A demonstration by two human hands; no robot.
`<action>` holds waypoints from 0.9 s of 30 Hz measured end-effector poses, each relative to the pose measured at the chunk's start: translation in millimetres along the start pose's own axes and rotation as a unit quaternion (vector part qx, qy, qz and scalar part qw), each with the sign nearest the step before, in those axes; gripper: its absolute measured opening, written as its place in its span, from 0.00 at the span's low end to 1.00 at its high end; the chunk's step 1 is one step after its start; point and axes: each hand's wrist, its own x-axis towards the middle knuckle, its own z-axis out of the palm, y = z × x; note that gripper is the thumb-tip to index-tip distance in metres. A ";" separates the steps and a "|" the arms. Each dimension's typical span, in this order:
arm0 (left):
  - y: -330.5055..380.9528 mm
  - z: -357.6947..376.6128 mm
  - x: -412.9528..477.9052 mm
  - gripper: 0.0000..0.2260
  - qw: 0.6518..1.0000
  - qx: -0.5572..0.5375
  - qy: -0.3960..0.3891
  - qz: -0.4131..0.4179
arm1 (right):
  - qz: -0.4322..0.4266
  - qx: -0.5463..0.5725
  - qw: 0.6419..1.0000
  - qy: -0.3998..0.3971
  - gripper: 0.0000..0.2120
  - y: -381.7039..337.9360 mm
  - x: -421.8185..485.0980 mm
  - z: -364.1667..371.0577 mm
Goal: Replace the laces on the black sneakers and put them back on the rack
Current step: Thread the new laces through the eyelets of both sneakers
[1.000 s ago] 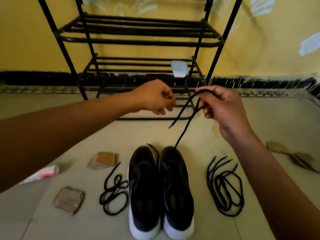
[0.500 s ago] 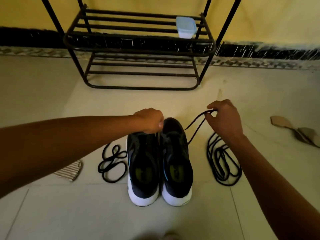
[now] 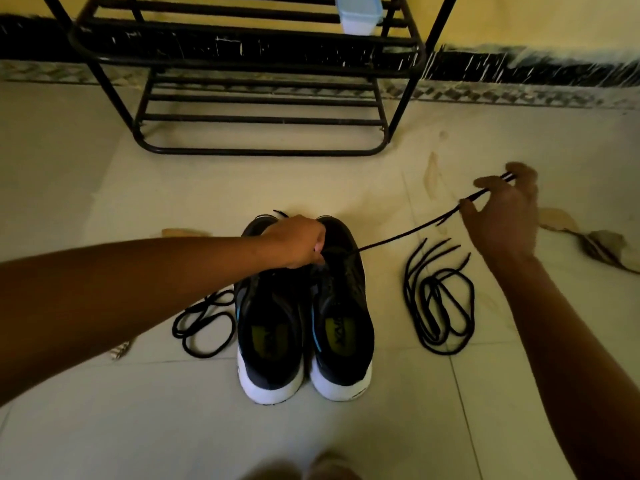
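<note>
1. Standing behind the black sneakers (image 3: 304, 306), the rack (image 3: 242, 57) waits near for their return.
2. They sit paired on the floor (image 3: 104, 427), heels toward the person, presenting their eyelets.
3. With curled fingers the left hand (image 3: 298, 244) pinches the lace (image 3: 408, 233) at the right shoe's eyelets. The right hand (image 3: 502, 216), fingers half spread, holds it taut.

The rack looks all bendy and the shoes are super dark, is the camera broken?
Not broken. Head view: the wide lens bends the bars of the shoe rack; head view: dim light hides detail on the black sneakers; head view: the right hand holding the lace looks smeared, and the bottom edge is out of focus.
</note>
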 end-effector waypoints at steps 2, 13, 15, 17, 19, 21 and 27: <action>0.0 0.5 1.6 0.05 1.000 -0.024 0.001 -0.004 | -0.011 0.037 0.997 -0.061 0.16 -10.2 -11.0 12.6; 10.6 8.1 2.4 0.03 0.996 -0.081 0.026 -0.013 | -0.051 0.088 0.895 -0.435 0.43 -57.3 -89.0 48.3; 12.9 8.9 1.5 0.04 0.990 -0.133 0.031 -0.035 | -0.065 0.082 0.917 -0.386 0.40 -56.8 -97.0 56.7; 14.3 10.3 0.5 0.04 0.980 -0.187 0.035 -0.065 | -0.053 0.096 0.929 -0.353 0.37 -54.5 -102.8 63.9; 11.2 13.6 1.1 0.08 0.962 -0.255 0.035 -0.088 | -0.041 0.117 0.933 -0.339 0.36 -51.4 -105.6 68.5; 6.5 15.3 -0.7 0.11 0.932 -0.344 0.030 -0.108 | -0.034 0.142 0.934 -0.328 0.36 -48.8 -106.3 71.5; 1.6 17.1 -3.5 0.11 0.885 -0.444 0.007 -0.144 | -0.025 0.181 0.930 -0.319 0.34 -44.7 -107.0 75.4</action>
